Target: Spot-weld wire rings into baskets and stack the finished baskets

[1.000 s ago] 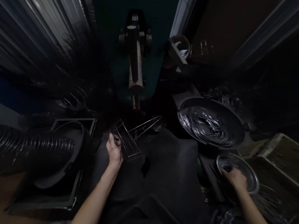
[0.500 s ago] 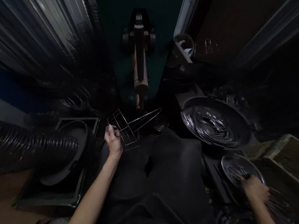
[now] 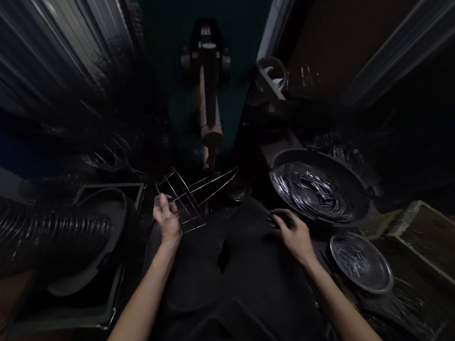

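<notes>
My left hand (image 3: 167,221) is closed around the near left side of a bent wire rack (image 3: 192,199), made of thin crossing metal wires. The rack stands tilted, just below the metal electrode arm (image 3: 210,109) of a green machine (image 3: 157,27). To the right, above my dark apron, my right hand (image 3: 294,236) has thumb and fingers pinched together. Whatever lies between its fingertips is too dark and small to make out. Beyond that hand is a round metal plate (image 3: 381,279) with short metal wire pieces (image 3: 350,259) in it.
A large dark pan (image 3: 357,189) of looped wires stands at right. At the far right is a worn box (image 3: 439,241). On the left, a stack of wire rings (image 3: 34,231) leans across a dark round basin (image 3: 117,246) in a metal frame (image 3: 116,300). A small container (image 3: 280,73) sits behind.
My right hand has left the metal plate and moved left to above my apron, its fingers pinched. My left hand still grips the wire rack. The whole view has shifted slightly.
</notes>
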Motion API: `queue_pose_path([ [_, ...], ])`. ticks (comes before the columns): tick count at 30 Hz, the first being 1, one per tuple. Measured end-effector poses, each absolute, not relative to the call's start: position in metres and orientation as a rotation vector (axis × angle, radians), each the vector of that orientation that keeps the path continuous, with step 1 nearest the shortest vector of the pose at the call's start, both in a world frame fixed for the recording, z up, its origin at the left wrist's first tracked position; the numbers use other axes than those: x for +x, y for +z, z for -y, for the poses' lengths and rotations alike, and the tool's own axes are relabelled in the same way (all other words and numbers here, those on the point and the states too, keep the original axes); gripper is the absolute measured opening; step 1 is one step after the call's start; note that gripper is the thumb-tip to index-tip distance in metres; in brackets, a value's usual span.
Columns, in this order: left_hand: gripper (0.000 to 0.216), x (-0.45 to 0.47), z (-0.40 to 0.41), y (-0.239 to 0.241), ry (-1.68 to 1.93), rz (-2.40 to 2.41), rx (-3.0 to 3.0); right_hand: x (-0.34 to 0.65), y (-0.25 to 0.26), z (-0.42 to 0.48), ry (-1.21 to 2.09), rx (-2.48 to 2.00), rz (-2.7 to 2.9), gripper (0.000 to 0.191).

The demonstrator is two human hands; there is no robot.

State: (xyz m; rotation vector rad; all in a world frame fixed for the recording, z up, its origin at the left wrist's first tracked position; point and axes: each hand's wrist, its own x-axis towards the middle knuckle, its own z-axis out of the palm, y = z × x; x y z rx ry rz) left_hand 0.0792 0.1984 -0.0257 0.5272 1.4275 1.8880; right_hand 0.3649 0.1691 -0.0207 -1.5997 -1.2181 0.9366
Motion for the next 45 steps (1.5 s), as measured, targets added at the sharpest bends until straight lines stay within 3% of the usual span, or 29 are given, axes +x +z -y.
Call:
queue_pose_path([
  [4, 0.037, 0.079, -0.197, -0.024, 1.911, -1.427, 0.494, 0.312, -0.012, -0.203, 1.336, -1.409, 0.757, 0.036],
  [12, 0.039, 0.071, -0.2, -0.024, 1.87, -1.458, 0.453, 0.236, 0.025, -0.237, 1.622, -1.154, 0.367, 0.028],
  [21, 0.037, 0.058, -0.208, -0.022, 1.823, -1.496, 0.552, 0.228, 0.035, -0.238, 1.665, -1.178, 0.354, 0.031],
  [34, 0.036, 0.052, -0.214, -0.013, 1.785, -1.513, 0.541, 0.226, 0.041, -0.246, 1.668, -1.234, 0.342, 0.01],
  [45, 0.037, 0.048, -0.219, 0.0, 1.719, -1.464, 0.46, 0.223, 0.039, -0.249, 1.702, -1.182, 0.343, 0.011],
])
